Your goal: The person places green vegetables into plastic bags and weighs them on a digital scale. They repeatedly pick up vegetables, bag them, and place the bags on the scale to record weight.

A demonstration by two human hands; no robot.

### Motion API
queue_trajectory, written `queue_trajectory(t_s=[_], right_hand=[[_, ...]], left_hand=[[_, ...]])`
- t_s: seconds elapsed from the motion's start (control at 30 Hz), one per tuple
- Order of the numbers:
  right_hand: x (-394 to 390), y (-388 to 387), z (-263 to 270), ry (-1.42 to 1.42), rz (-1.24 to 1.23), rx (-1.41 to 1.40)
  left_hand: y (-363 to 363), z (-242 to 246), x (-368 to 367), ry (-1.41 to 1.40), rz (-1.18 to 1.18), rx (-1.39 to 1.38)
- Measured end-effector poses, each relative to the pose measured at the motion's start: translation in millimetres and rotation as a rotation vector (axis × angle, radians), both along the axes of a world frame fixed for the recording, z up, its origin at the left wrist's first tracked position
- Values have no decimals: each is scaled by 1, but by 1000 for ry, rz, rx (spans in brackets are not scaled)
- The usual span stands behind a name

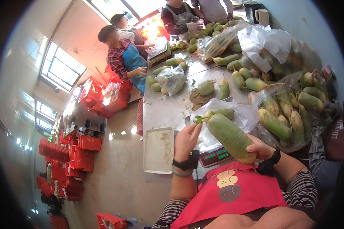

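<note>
My right hand grips the lower end of a large green radish, tilted over a digital scale. With finger and thumb together, my left hand pinches small green leaves by the radish's upper end. Which radish these leaves grow from is hard to tell. Behind the held one, a second green radish lies on a clear plastic bag spread over the scale's pan. The scale's display is lit; its pan is mostly hidden by the bag.
Left of the scale lies a shallow white tray. An open bag of radishes stands at the right; a bagged bundle and a brown cloth lie further back. Several people work across the metal table. Red crates stack at left.
</note>
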State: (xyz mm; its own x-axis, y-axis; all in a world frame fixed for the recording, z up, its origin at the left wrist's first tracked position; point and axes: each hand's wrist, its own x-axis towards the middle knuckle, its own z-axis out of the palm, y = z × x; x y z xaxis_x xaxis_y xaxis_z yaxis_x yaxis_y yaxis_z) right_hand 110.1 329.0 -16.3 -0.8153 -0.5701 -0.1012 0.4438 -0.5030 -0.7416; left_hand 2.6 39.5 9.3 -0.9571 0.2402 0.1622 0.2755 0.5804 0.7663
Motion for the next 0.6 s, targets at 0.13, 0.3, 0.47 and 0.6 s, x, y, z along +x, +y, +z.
queue_trajectory(t_s=[0.13,0.3,0.47,0.6], right_hand=[[-5,-2,0,132,11,0],[-13,-7,-3,259,67,138],[-15,-12,-4,294,72,178],[-21,-15,-4,346,43,241]], left_hand=[[-13,25,8,-17,-36,-32],[6,17,-1,-145,-74,552],[10,6,-9,-283,-28,821],[15,-6,-33,-301,29,1031]])
